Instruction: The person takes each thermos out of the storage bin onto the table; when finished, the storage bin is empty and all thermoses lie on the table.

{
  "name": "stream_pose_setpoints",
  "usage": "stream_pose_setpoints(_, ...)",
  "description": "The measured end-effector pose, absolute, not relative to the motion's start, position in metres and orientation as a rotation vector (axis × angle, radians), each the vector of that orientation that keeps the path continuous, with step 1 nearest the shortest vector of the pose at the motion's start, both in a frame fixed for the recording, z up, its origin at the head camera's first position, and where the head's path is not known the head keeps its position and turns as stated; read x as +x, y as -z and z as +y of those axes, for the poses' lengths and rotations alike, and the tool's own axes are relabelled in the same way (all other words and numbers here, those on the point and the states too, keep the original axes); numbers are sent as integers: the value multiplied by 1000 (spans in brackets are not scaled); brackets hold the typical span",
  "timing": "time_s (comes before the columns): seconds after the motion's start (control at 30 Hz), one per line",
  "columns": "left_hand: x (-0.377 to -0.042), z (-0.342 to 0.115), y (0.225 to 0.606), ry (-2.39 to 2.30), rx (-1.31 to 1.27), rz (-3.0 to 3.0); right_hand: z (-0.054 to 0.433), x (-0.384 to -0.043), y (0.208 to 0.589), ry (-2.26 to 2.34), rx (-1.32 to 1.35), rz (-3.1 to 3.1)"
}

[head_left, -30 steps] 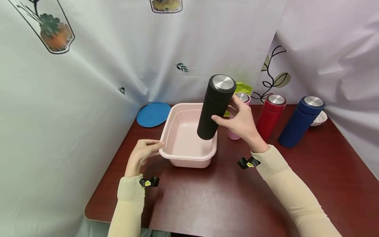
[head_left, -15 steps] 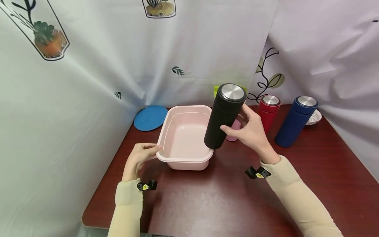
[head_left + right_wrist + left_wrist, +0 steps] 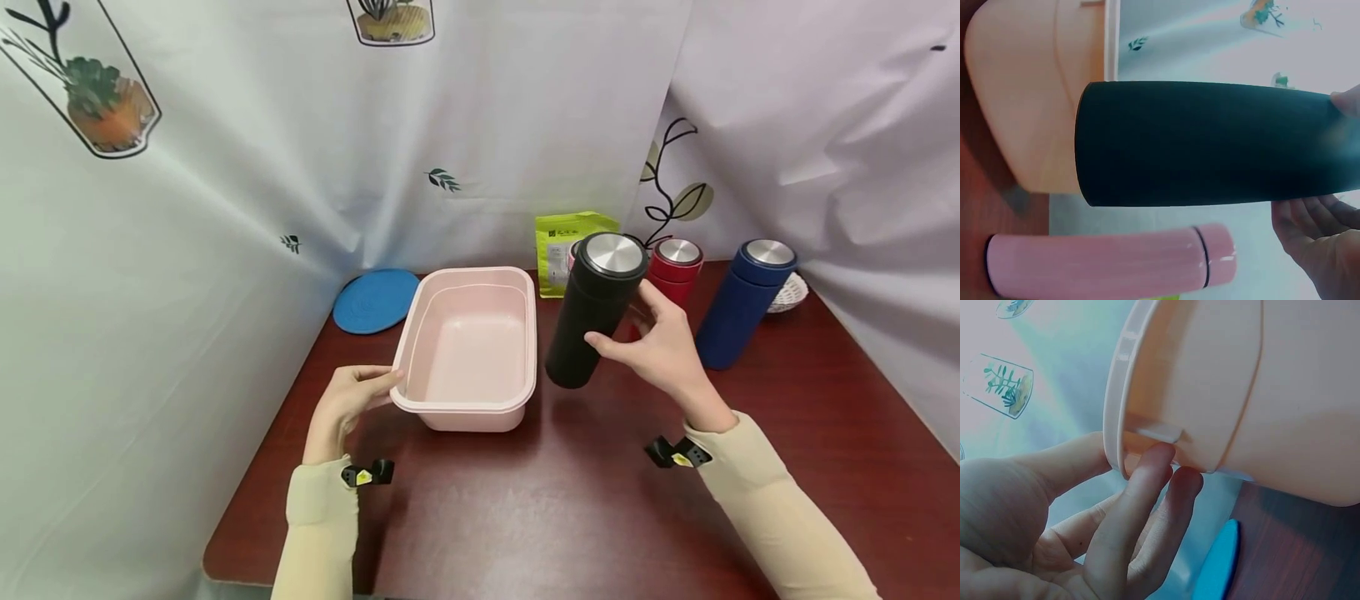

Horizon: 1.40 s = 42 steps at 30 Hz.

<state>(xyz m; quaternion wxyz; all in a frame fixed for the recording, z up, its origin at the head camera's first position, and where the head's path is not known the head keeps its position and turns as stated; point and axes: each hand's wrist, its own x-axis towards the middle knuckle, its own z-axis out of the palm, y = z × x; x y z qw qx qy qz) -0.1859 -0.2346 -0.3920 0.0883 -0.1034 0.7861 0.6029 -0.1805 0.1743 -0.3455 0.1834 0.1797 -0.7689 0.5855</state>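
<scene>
A black thermos bottle (image 3: 588,312) with a silver lid top is gripped by my right hand (image 3: 663,350), thumb on one side and fingers on the other. It leans slightly, just right of a pale pink basin (image 3: 480,408) in the head view. My left hand (image 3: 352,404) pinches the basin's near-left corner, thumb at the rim and fingertips under it in the left wrist view. The basin's inside holds nothing. In the right wrist view a pink thermos (image 3: 1097,262) stands beyond the black one; the head view hides most of it.
A red thermos (image 3: 678,258) and a blue thermos (image 3: 742,308) stand at the right, with a white woven basket (image 3: 789,293) behind. A yellow-green pouch (image 3: 573,225) stands at the back. Left of the basin's far end lies a blue round mat (image 3: 375,302).
My right hand has carried the black thermos rightward and nearer, from over the basin to beside it. My left hand keeps its hold on the basin's corner. The head view has shifted slightly.
</scene>
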Motion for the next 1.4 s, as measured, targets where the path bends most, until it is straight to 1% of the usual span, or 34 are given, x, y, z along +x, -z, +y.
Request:
stream_pose_setpoints(0.53,-183,-232,395,-1807,-320,2317,211,-174,376,-1507,297,-2317)
stream_pose_setpoints(0.93,-184,-233,395,-1835,-292,2302,237,-174,392,-1454,196,-2349)
stream_pose_setpoints(1.17,-182,-235,396,-1797,-327,2321,252,-175,403,-1460,163,-2291)
stream_pose_setpoints(1.4,-187,-233,391,-1787,-299,2331,273,-175,408,-1435,34,-2246)
